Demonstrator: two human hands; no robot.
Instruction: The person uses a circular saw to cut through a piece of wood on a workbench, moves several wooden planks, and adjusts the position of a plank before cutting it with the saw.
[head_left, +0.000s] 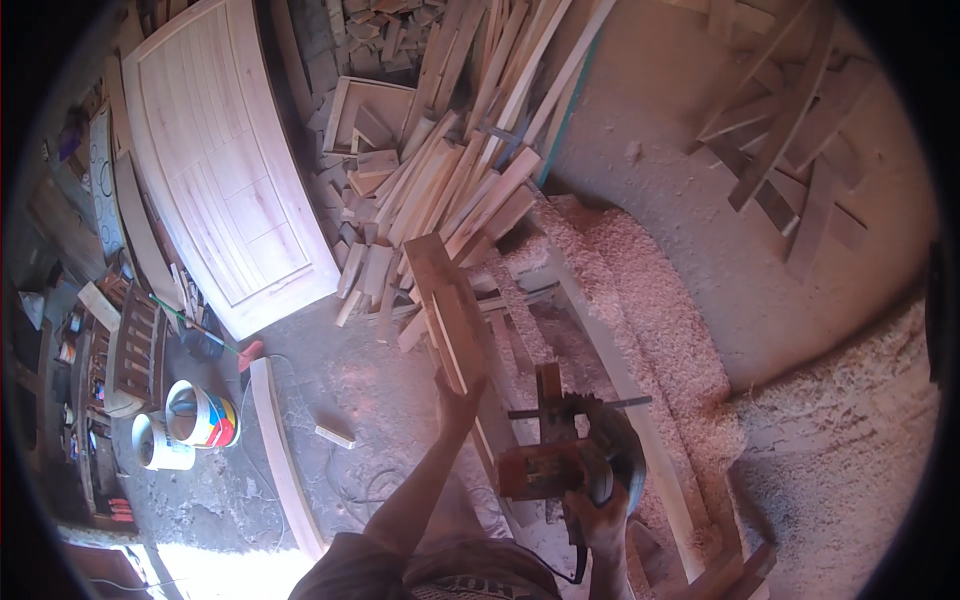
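Note:
My left hand (460,402) is closed on the near end of a thick wooden board (448,310), which stretches away from me toward a heap of wood strips. In my right hand (600,512) is the handle of an orange and black power tool (540,470) that looks like a circular saw, its rounded guard at the right side. A thin metal bar (632,402) sticks out across its front. The tool sits over a wooden frame or bench strewn with shavings; its blade and underside are hidden from me.
Pink-brown shavings (660,310) lie heaped along a long beam (590,310) on the right. Cut strips (420,190) pile up ahead. A panelled door (220,160) leans at the left, with two buckets (205,415) nearer. A cable (340,490) crosses the floor.

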